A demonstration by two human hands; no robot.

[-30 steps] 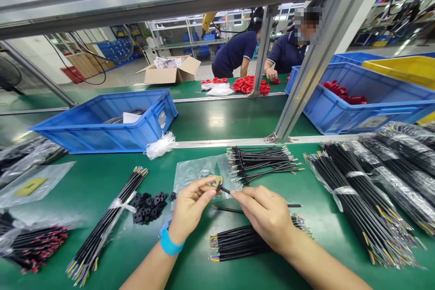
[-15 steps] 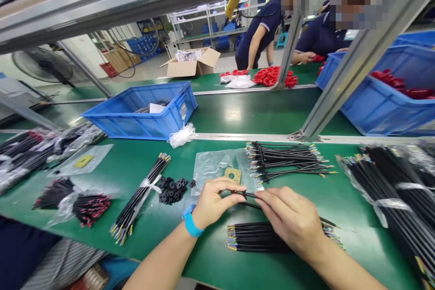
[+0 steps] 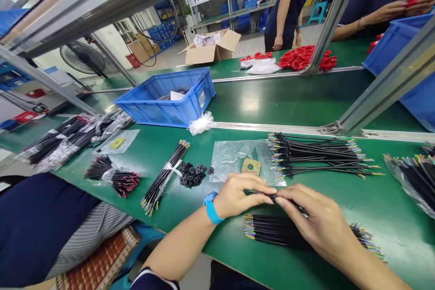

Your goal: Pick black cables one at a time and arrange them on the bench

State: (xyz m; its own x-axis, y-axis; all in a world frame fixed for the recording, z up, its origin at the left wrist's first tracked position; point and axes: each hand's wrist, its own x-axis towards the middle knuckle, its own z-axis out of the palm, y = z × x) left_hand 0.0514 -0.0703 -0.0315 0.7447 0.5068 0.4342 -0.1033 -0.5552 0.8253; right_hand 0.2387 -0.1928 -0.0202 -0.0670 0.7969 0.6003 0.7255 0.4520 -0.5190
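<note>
My left hand (image 3: 239,195), with a blue wristband, pinches one end of a thin black cable (image 3: 276,197). My right hand (image 3: 317,222) grips the same cable just to the right, its fingertips almost touching the left ones. Under my hands lies a bundle of black cables (image 3: 272,232) with coloured wire tips. A clear plastic bag (image 3: 238,163) with a tan square piece (image 3: 251,166) lies just beyond. A small heap of black rubber parts (image 3: 192,174) sits to the left.
A tied cable bundle (image 3: 166,176) and bagged cables (image 3: 68,138) lie left; more cables (image 3: 316,156) lie right. A blue bin (image 3: 163,106) stands behind, a metal frame post (image 3: 380,95) slants at right. Other people work at the far table beside red parts (image 3: 299,58).
The view has swung left and down, so my lap now shows. My hands have closed together on the thin cable and dropped lower over the bundle.
</note>
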